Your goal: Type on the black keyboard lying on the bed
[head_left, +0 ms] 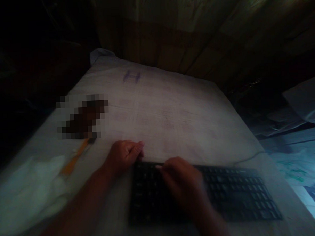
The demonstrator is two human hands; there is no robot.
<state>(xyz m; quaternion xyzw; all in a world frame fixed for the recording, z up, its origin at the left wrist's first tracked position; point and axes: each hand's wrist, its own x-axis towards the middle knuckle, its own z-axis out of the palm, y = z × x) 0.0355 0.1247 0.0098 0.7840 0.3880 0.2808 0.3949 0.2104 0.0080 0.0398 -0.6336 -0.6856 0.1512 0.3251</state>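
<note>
A black keyboard [239, 198] lies on the cloth-covered table. My right hand [183, 179] is over its left half, fingers pinched together. A small pale tip shows at those fingertips, too blurred to name. My left hand [126, 154] is closed by the keyboard's upper left corner, its thumb pressed against the curled fingers. What it holds, if anything, is hidden. To the left of that hand lies a slim orange-handled tool [75, 158] with a dark end; its kind is unclear.
A white crumpled cloth [32, 193] lies at the left front. Beyond the orange handle, a dark brown item [85, 117] is blurred into blocks. The pale tablecloth [169, 103] bears a purple H-shaped mark. A cable [250, 158] runs off the keyboard's back right. A curtain [164, 30] hangs behind.
</note>
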